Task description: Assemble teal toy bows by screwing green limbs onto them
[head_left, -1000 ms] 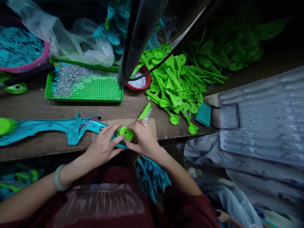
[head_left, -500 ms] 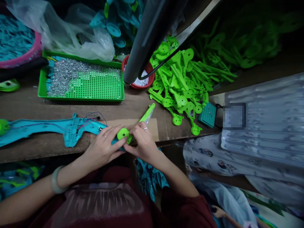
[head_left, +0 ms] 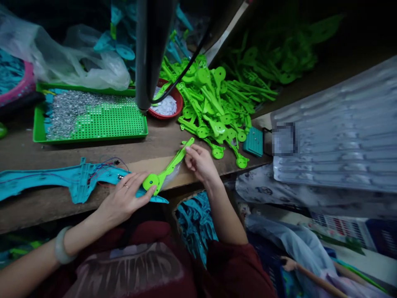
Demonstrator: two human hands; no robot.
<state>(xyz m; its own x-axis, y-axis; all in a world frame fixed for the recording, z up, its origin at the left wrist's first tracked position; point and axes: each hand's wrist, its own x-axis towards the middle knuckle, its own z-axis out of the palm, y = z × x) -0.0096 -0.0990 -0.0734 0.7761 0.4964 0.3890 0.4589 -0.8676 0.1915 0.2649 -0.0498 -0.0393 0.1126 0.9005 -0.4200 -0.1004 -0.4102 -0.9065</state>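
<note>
Left hand: (head_left: 124,198) lies palm down on the end of the teal shell (head_left: 74,182), fingers spread, thumb tip against the round end of the green lever (head_left: 169,167); it presses, it does not grip.
Right hand: (head_left: 200,163) pinches the lever's far, narrow tip between thumb and fingertips.
Green lever: slants across the counter (head_left: 161,145) edge between both hands, its disc end seated on the shell, so each end is steadied.
Teal shell: long, flat, ribbed plastic with thin red and blue wires (head_left: 108,165) beside the left hand.
Beyond the right hand: heap of glossy green parts (head_left: 214,103).
Beyond the left hand: perforated green tray (head_left: 93,120) of small metal bits.
</note>
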